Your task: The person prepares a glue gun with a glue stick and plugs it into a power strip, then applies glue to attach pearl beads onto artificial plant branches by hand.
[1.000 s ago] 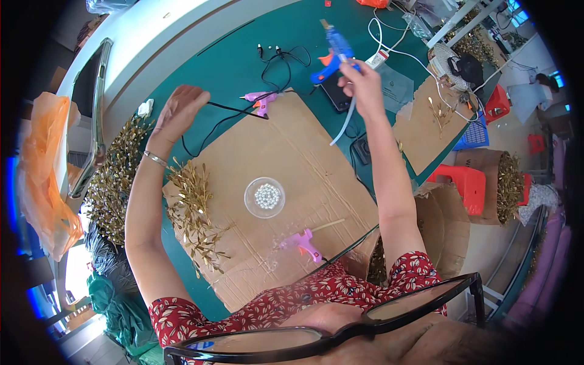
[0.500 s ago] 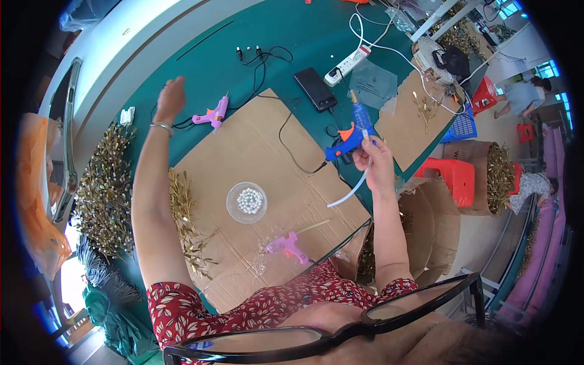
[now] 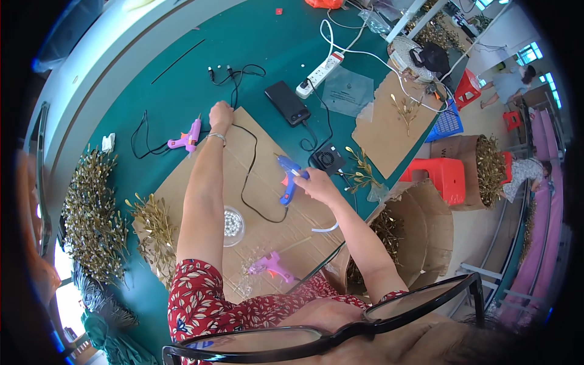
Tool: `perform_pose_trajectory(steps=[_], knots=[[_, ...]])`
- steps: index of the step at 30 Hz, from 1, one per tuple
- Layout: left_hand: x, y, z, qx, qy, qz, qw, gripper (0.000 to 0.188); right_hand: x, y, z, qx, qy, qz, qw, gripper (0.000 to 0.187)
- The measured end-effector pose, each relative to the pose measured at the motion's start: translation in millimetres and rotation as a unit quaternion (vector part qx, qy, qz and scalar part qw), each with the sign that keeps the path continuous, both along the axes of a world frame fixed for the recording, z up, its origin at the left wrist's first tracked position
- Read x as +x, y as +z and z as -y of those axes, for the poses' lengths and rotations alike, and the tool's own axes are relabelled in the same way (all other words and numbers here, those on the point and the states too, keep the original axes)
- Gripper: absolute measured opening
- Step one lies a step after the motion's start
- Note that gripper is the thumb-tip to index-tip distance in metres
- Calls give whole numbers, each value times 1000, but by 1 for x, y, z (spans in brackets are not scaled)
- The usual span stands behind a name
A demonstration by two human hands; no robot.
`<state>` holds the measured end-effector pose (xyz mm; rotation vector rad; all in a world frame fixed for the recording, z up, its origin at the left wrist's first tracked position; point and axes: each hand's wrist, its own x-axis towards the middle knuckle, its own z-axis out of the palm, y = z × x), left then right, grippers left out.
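My right hand (image 3: 313, 184) is closed on a blue glue gun (image 3: 290, 177) with an orange trigger, held over the cardboard sheet (image 3: 267, 146). A whitish glue stick (image 3: 325, 230) hangs below that hand. At the sheet's far corner my left hand (image 3: 221, 114) has its fingers curled round a black cable (image 3: 246, 182), which runs to the blue gun. A pink-purple glue gun (image 3: 187, 137) lies left of my left hand. Another pink glue gun (image 3: 272, 266) lies near my body. Beside my left forearm a clear dish (image 3: 233, 227) holds white pearl beads, its left edge hidden.
Gold leafy sprigs (image 3: 155, 228) and a large pile of them (image 3: 91, 213) lie at the left. Beyond the sheet are a black power bank (image 3: 287, 103), a white power strip (image 3: 319, 76) and a small black fan-like device (image 3: 328, 159). Red stools (image 3: 435, 179) and cartons (image 3: 426, 237) stand right.
My left hand has moved right from beside the far pink gun to the cable. My right hand has brought the blue gun left and nearer, over the cardboard. The view has shifted.
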<state>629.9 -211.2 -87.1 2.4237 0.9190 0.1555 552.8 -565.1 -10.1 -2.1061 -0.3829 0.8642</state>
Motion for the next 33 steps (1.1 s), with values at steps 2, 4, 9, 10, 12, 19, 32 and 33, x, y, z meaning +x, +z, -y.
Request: perform_pose_trajectory(steps=[2,4,9,10,12,19,32,33], knots=[[-5,-5,-11,13,-57,17,998,17,-6,12,-2,-90,27,115,989,45],[-10,4,-17,66,-49,81,993,21,-4,13,-1,-132,142,256,947,42],[-63,173,84,-50,-155,298,941,15,33,76,-14,204,-102,53,972,50],[-77,183,102,9,-244,338,909,17,47,81,-22,325,-158,-70,930,53],[-104,195,136,101,-377,326,861,25,68,81,-33,371,-152,-260,878,54],[-154,193,163,81,-562,245,786,25,133,85,-86,523,-75,-452,719,36],[-211,192,186,17,-679,232,696,24,247,186,-25,464,-215,-186,839,16],[-211,192,187,19,-680,238,693,24,249,191,-17,432,-200,-161,864,20]])
